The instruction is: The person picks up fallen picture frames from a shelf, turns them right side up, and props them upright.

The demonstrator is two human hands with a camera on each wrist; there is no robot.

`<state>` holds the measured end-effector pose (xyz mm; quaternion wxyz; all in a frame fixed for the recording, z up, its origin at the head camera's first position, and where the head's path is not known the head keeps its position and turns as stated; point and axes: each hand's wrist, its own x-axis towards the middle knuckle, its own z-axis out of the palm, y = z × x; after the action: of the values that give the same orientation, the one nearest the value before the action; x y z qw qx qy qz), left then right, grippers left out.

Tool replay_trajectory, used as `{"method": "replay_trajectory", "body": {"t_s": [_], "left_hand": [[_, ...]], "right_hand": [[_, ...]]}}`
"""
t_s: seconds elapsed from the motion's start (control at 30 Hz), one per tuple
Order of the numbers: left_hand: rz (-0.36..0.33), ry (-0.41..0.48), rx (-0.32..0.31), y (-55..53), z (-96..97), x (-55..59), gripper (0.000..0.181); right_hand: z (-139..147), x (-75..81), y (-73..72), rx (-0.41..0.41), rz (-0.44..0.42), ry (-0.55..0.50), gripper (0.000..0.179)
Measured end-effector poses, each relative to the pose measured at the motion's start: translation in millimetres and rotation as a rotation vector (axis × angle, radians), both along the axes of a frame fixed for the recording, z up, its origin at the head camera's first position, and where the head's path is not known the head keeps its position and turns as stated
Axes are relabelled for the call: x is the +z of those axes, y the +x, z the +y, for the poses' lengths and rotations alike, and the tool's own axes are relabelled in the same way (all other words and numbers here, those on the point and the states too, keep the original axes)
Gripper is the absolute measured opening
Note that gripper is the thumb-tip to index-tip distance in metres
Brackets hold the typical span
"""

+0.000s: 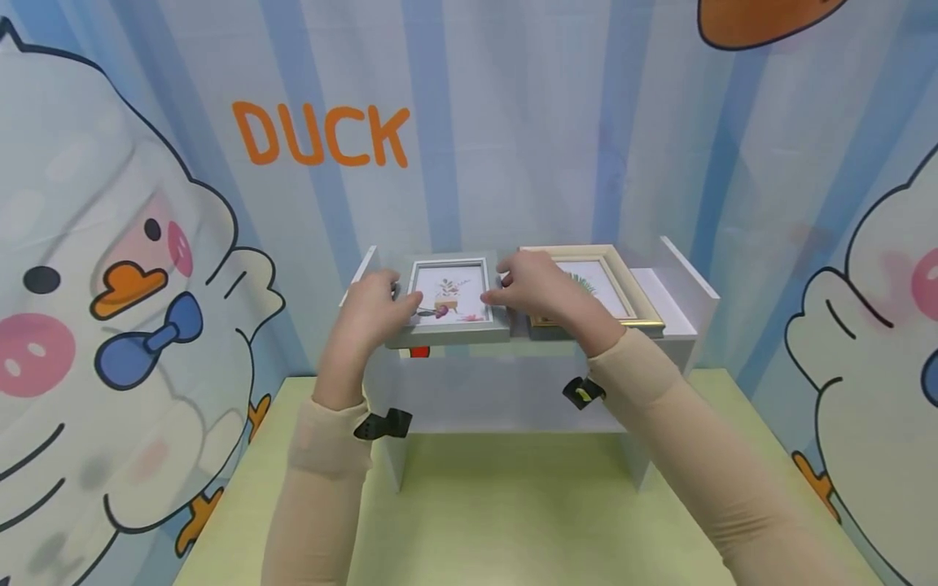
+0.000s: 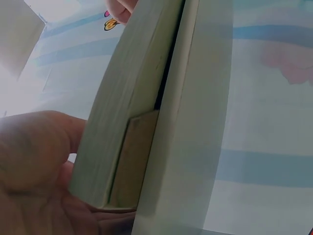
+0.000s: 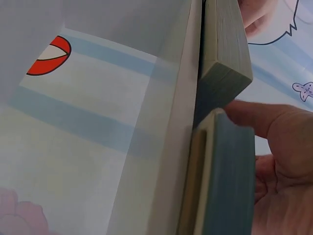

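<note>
Grey picture frame (image 1: 458,332) between the hands, face up on top of the white shelf (image 1: 506,395). Beyond the hands and to either side, a blue-striped curtain (image 1: 513,122) with big cartoon ducks (image 1: 95,203). Well below the hands, the pale green worktop (image 1: 520,521), under the legs of the shelf. Partly covered by the right hand (image 1: 538,285), just beside the grey frame on the same shelf top, a cream frame (image 1: 636,285) with a gold front edge.

Left hand (image 1: 375,305) round the left side of the grey frame, thumb at the rim, grasping by the look of the left wrist view. Right hand at the opposite side, thumb over that rim; seemingly grasping too, though with some fingertips hidden. Smallest, between both thumbs, a potted-plant print (image 1: 449,291).

Step in hand, as judged: seating or squaring up the grey frame next to the cream one; placing or picking up, impossible to tell from this moment alone. For placing, next: level the frame, line up with the cream one, keep the right knuckles from nudging it, then loosen both thumbs evenly to avoid dragging a corner.
</note>
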<state>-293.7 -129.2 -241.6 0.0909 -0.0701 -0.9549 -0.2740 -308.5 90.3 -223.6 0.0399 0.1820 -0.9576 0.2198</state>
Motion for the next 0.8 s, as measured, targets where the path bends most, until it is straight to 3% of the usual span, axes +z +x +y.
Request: {"method": "replay_trajectory", "body": {"t_s": [0.23,0.43,0.8], "left_hand": [[0.009,0.036,0.082,-4.0,4.8,-3.4,0.047],[0.005,0.116,0.155,-2.9,10.0,-5.1,0.055],[0.076,0.308,0.245,-2.2,17.7,-13.8,0.054]], "right_hand": [[-4.8,1.5,0.4,-0.077,-0.038,-0.057,0.023],[-5.9,0.7,1.9,-0.129,-0.099,-0.16,0.054],[-7.8,-5.7,3.9,-0.198,-0.09,-0.283,0.052]]}}
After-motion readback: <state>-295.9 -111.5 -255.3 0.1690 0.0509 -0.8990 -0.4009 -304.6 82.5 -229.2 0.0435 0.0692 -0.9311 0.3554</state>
